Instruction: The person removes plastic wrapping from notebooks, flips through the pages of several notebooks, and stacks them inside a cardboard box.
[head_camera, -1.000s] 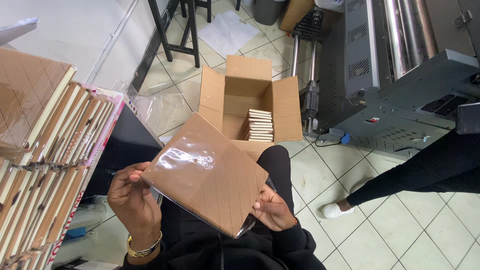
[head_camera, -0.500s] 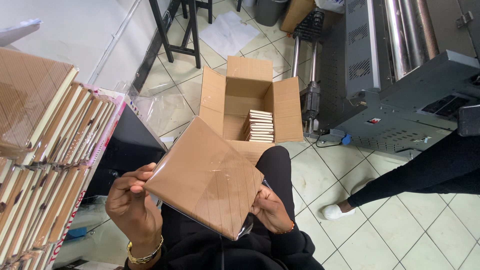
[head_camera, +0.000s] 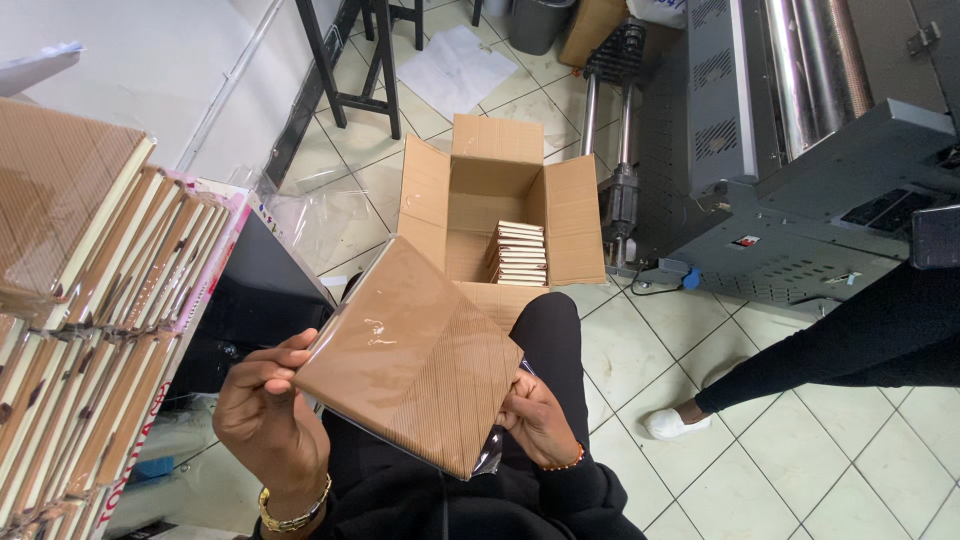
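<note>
I hold a flat brown notebook (head_camera: 415, 355) in a clear plastic sleeve over my lap, tilted like a diamond. My left hand (head_camera: 262, 420) grips its left corner, thumb on top. My right hand (head_camera: 537, 418) holds the lower right edge from underneath, fingers partly hidden behind the notebook. An open cardboard box (head_camera: 465, 205) stands on the tiled floor beyond my knee, with a stack of similar notebooks (head_camera: 520, 253) inside at its right.
Many brown notebooks (head_camera: 90, 300) stand in rows at the left. A black case (head_camera: 255, 300) sits below them. A large grey machine (head_camera: 800, 150) fills the right. Another person's leg in black (head_camera: 850, 350) and white shoe (head_camera: 672, 422) reach in from the right.
The notebook has shifted slightly lower and to the left in my hands, and its glare has changed. Both hands keep their grip.
</note>
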